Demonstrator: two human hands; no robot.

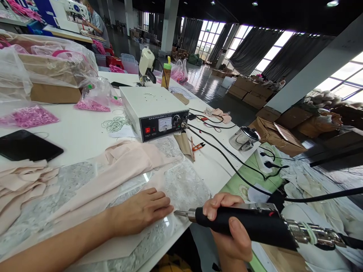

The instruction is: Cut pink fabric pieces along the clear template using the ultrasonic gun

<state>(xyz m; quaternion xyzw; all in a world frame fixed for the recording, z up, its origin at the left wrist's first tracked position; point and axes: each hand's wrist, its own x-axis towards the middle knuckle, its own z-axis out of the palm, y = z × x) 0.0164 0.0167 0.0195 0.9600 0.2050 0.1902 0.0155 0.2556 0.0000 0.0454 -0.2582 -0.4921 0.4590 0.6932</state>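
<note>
My right hand (229, 223) is wrapped round a black handheld ultrasonic tool (249, 224), thumb along its near side. The tool's narrow metal tip points left, close to my left fingertips and just above the table edge. Palm down, my left hand (144, 207) lies on pale pink fabric (119, 177), with its fingers close together and slightly bent; the thumb is hidden. Under the fabric is a clear sheet over a grey marbled surface (187, 181). Another fabric stack (22, 185) lies at the left.
A white control box (154, 109) with a lit red switch stands behind the fabric. Black cables (227, 166) run right from it. Orange thread snips (197, 146), a metal cup (244, 138), a phone (28, 145) and bags of pink pieces (28, 115) lie around. A person (98, 28) sits at a sewing machine.
</note>
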